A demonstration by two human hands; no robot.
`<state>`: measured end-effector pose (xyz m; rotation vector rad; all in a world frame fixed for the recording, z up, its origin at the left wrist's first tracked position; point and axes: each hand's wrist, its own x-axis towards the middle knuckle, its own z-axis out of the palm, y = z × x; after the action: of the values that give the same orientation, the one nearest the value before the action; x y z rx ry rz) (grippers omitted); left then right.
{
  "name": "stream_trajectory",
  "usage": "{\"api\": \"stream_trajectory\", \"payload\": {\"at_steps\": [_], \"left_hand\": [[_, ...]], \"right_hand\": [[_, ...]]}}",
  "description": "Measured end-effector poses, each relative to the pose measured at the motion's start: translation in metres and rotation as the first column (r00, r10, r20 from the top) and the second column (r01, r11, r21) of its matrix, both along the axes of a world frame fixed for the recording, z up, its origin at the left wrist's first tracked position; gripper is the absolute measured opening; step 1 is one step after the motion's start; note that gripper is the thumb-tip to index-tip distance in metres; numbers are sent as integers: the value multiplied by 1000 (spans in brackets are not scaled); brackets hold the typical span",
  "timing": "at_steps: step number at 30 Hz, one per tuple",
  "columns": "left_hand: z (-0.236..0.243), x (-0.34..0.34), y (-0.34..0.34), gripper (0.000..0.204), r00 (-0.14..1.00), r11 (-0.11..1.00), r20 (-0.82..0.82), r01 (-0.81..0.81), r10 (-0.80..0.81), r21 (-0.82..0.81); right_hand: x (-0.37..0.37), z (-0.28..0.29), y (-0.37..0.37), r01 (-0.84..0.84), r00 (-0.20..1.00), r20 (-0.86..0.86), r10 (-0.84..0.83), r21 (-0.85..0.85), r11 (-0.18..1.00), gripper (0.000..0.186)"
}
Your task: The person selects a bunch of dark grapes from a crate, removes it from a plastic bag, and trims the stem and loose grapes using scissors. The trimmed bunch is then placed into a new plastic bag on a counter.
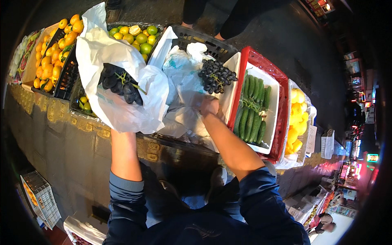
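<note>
A bunch of dark grapes (122,83) with a green stem lies in crumpled white wrapping paper (149,92) at the left. My left forearm (125,157) runs under this paper, which hides the hand and its fingers; the paper and bunch rest on that hand. My right hand (209,105) is low in the black crate (192,34), just below a second bunch of dark grapes (217,75). Its fingers are not clear, being turned away from view. White and pale blue paper (177,81) lines the crate around it.
Left of the crate are green citrus (141,38) and orange mandarins (53,61) in crates. Rightward, a red-rimmed box (282,94) holds cucumbers (253,110), beside yellow net-wrapped fruit (298,118). A person's legs (237,18) stand beyond. A grey crate (43,198) sits lower left.
</note>
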<state>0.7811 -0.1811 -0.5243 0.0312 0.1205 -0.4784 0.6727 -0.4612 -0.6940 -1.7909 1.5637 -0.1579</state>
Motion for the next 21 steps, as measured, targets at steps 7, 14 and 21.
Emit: {"api": "stream_trajectory", "payload": {"at_steps": [7, 14, 21], "left_hand": [[-3, 2, 7, 43, 1000, 998, -30, -1, -1, -67], [-2, 0, 9, 45, 999, 996, -38, 21, -24, -87], [-1, 4, 19, 46, 999, 994, -33, 13, -17, -108]], "right_hand": [[3, 58, -7, 178, 897, 435, -78, -195, 964, 54], [2, 87, -16, -96, 830, 379, 410, -626, 774, 20], [40, 142, -61, -312, 760, 162, 629, -759, 572, 21]]}}
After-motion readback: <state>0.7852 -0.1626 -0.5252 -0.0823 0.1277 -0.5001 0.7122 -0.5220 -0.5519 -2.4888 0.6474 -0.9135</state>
